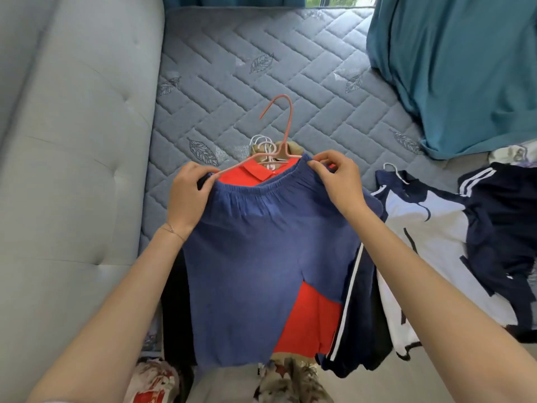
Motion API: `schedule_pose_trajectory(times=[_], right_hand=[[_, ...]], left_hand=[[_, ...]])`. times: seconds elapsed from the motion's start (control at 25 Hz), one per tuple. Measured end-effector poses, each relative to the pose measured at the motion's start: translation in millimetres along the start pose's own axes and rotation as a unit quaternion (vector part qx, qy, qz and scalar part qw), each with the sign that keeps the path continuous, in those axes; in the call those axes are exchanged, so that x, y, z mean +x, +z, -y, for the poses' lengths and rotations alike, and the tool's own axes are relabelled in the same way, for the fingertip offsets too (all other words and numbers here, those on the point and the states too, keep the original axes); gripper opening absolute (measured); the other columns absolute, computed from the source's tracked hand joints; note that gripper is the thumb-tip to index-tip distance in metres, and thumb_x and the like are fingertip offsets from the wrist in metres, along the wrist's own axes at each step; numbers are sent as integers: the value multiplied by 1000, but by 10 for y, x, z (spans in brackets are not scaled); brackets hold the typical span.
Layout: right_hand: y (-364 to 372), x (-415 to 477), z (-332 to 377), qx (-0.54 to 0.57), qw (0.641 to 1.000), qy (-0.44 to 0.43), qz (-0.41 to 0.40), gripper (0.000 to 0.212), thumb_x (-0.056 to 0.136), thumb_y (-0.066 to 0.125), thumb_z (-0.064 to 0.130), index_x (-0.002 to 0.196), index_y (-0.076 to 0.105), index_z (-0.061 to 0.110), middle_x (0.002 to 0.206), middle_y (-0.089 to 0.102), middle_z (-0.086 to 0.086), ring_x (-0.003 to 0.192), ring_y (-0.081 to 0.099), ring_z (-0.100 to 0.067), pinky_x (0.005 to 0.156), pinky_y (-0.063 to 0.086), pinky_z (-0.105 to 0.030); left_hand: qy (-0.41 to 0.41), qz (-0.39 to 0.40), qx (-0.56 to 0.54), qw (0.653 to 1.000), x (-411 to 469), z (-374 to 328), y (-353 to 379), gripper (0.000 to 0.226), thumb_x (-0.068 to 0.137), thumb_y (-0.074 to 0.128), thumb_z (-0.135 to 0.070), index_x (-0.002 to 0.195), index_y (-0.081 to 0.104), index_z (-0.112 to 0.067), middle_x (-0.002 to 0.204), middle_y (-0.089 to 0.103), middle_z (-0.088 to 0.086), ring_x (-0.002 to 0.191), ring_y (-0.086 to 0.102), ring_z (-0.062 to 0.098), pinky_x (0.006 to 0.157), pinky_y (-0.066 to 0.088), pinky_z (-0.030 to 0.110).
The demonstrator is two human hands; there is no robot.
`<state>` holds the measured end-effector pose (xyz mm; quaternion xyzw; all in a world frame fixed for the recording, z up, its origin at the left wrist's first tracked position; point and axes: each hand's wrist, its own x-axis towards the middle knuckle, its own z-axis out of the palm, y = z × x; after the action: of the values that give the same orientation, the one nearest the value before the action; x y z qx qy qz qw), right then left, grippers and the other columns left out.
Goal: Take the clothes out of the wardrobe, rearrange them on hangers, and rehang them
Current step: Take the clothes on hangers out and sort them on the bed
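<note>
Blue shorts point(261, 251) with an elastic waistband hang in front of me over the bed. My left hand point(190, 196) pinches the left end of the waistband together with the left arm of a pink hanger point(286, 129). My right hand point(338, 181) pinches the right end of the waistband by the hanger's other arm. The hanger's hook points away from me. Beneath the shorts lies a red collared shirt point(308, 321) on white hangers point(263, 144), stacked over a tan garment.
A grey quilted mattress point(261, 68) fills the middle, with a padded grey headboard point(72, 141) on the left. A navy and white top point(436, 234) on a white hanger lies to the right. A teal curtain point(459, 68) hangs at the upper right. Floral fabric point(290, 382) shows at the bottom.
</note>
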<state>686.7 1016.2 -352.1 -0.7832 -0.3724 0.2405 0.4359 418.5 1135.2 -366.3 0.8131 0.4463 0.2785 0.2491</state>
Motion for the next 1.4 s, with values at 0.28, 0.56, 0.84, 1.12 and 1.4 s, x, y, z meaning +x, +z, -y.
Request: schedule_pose_trajectory(times=[0.28,0.56,0.84,1.12,1.4], right_hand=[[-1050,-927,998,26,998,-44,-26,23,86,69,22,71,65,39,67,62,12,58,48,-2,64,42,-19],[-2179,-1610,1510,66,988,-69,-121,10,87,67,29,78,69,32,80,70,11,74,61,-7,75,51,-36],[-3669,-2176,1184,27,981,-104,-162,11,87,65,33,77,68,31,79,69,11,76,62,-9,70,49,-30],[-4920,-2597,585,-25,973,-77,-217,14,88,62,38,78,68,30,78,68,15,78,62,-5,72,50,-33],[-6000,-2427,17,-93,959,-36,-266,15,88,61,40,84,70,28,82,70,14,82,63,-7,72,50,-33]], left_hand=[[104,-13,9,994,-295,-1095,-915,9,92,64,-7,96,72,-6,90,64,5,86,58,16,85,43,18],[180,-99,22,978,-447,-2545,-1472,15,94,63,-18,95,73,-7,91,63,7,85,59,18,82,44,21],[206,-122,25,971,-1075,-3991,-1038,20,95,62,-26,91,71,-10,88,63,4,83,59,20,75,49,36],[193,-82,-19,978,-1516,-5089,-219,14,91,66,-25,87,72,-13,82,60,1,80,56,16,73,45,34],[172,-31,-57,983,-1386,-5953,884,12,91,67,-23,83,69,-15,81,57,-3,78,53,11,68,42,31]])
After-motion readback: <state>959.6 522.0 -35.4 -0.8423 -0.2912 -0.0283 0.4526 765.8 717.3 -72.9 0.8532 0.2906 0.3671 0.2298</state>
